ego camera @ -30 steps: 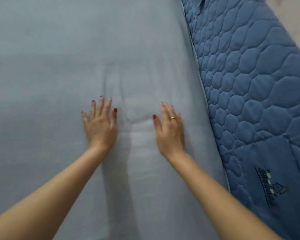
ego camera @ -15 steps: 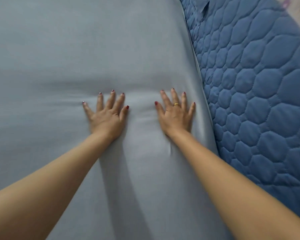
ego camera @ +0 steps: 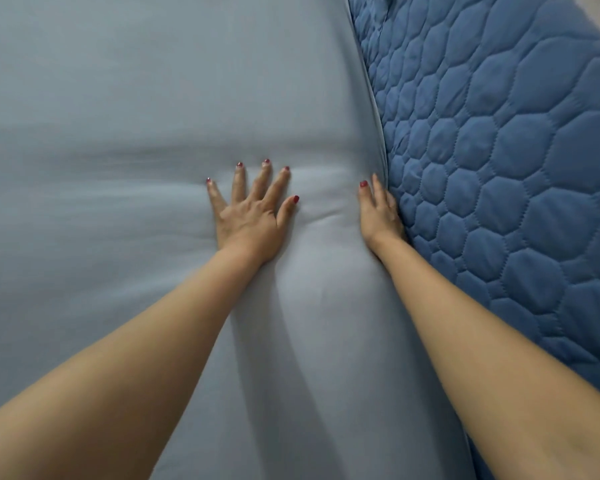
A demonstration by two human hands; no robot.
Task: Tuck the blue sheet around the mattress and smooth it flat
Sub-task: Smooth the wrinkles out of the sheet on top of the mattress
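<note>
Left hand (ego camera: 248,216) stays flat, fingers spread, on the blue sheet (ego camera: 118,133); right hand (ego camera: 378,213) has slid, fingers straight, into the quilted mattress (ego camera: 499,168) seam, beginning the tuck.

My left hand (ego camera: 246,216) lies flat on the pale blue cotton sheet (ego camera: 136,98); my right hand (ego camera: 378,213) sits at its edge, against the dark blue quilted mattress (ego camera: 499,150).

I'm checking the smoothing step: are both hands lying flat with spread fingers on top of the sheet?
No: only the left hand lies spread flat on the blue sheet; the right hand is edge-on against the quilted mattress side.
</note>
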